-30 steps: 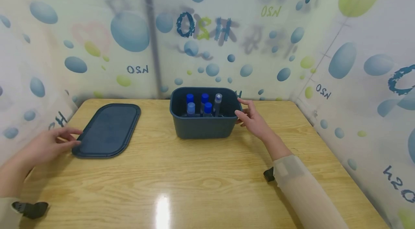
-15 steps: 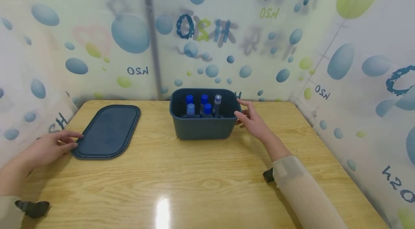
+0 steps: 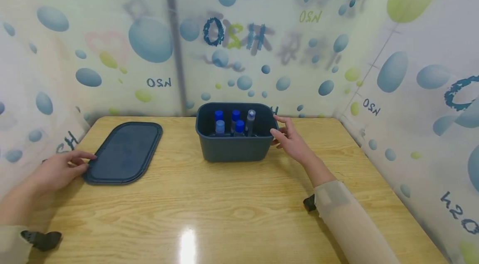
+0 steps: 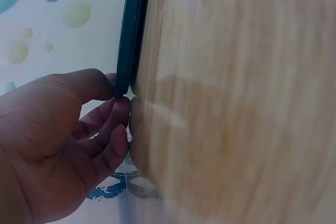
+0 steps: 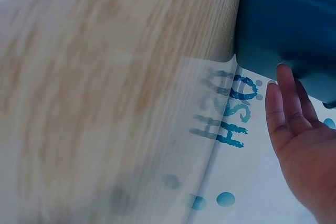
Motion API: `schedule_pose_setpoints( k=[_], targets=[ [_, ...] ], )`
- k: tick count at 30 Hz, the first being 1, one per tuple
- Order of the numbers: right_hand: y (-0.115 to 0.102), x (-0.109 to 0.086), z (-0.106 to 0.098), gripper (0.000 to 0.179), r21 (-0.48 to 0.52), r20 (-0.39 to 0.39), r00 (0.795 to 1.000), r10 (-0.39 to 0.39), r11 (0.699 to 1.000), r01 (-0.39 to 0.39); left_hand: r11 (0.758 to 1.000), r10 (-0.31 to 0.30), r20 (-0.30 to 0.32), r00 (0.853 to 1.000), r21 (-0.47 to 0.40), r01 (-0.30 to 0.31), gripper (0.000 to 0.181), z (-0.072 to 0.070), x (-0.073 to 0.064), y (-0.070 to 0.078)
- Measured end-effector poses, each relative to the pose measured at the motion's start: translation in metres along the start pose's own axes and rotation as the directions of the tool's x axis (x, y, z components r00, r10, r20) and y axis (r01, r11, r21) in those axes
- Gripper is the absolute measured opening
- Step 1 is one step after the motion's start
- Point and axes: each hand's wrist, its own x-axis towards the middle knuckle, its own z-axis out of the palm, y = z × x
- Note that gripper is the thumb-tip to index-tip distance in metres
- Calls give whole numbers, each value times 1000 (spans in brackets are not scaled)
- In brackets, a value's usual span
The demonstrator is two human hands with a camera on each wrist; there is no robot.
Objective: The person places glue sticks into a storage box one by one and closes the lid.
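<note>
A dark blue-grey box stands toward the far edge of the wooden table, its top uncovered. Inside are several small clear bottles with blue caps, plus a clear-topped one. Its flat lid lies at the left. My left hand touches the lid's near left edge with thumb and fingertips; in the left wrist view the lid appears edge-on beside the thumb. At the box's right end, my right hand rests its thumb and fingertips by the rim. The right wrist view has fairly straight fingers against the box wall.
The wood-grain table reaches back to a patterned wall sheet close behind the box. More sheet walls flank both sides. Black straps are around the forearms.
The left thumb has drawn back slightly toward the lid's edge. The head view has tilted a little. The right hand, box and bottles stay put.
</note>
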Motion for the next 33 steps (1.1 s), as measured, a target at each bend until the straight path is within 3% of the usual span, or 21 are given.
schedule_pose_setpoints(
  k=[6,17,24,33],
  targets=[
    [2,1,0,61,0,2,1000,-1,1000,1,999,-29,-39,999,-47,27,33,3,-1,0],
    [3,1,1,62,4,3,1000,3,1000,-3,977,-49,25,999,-205,53,47,5,-3,2],
    [3,1,1,62,0,-3,1000,0,1000,0,941,-36,44,998,-333,49,58,4,-7,13],
    [5,1,1,62,-2,-5,1000,-1,1000,1,903,-19,64,998,-427,45,67,0,-9,29]
  ],
)
